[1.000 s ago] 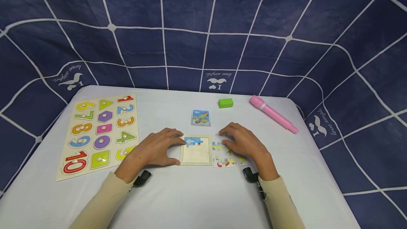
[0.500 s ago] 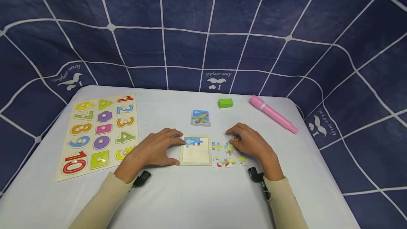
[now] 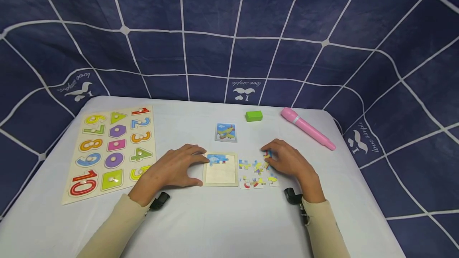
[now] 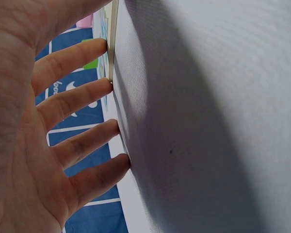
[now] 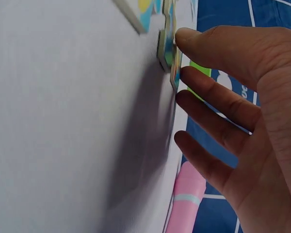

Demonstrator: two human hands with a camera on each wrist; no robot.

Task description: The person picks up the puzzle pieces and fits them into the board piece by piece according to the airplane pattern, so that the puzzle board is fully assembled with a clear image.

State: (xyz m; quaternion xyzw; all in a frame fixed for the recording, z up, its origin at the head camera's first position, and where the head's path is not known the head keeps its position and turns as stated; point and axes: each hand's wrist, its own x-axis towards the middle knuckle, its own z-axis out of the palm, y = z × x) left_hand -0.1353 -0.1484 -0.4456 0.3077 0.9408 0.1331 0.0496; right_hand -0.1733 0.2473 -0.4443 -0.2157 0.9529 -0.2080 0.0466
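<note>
My left hand (image 3: 181,167) lies at the left side of a small wooden puzzle tray (image 3: 204,176), fingers spread, with fingertips at its edge in the left wrist view. Joined blue sky pieces (image 3: 217,159) fill part of the tray's top row. My right hand (image 3: 288,162) is over the loose pieces to the right of the tray. Its thumb and index fingertips are right at a puzzle piece (image 3: 267,154) with red and blue on it, partly hidden by the hand. In the right wrist view, the other fingers (image 5: 203,158) are loosely bent beside the pieces.
Several loose jigsaw pieces (image 3: 258,182) lie right of the tray. A small airplane picture (image 3: 226,132) lies behind it. Farther back are a green block (image 3: 254,116) and a pink marker (image 3: 308,128). A number and shape board (image 3: 112,146) covers the left side.
My right hand has slid right over the loose pieces, uncovering several that it hid before. The left hand and tray have stayed in place.
</note>
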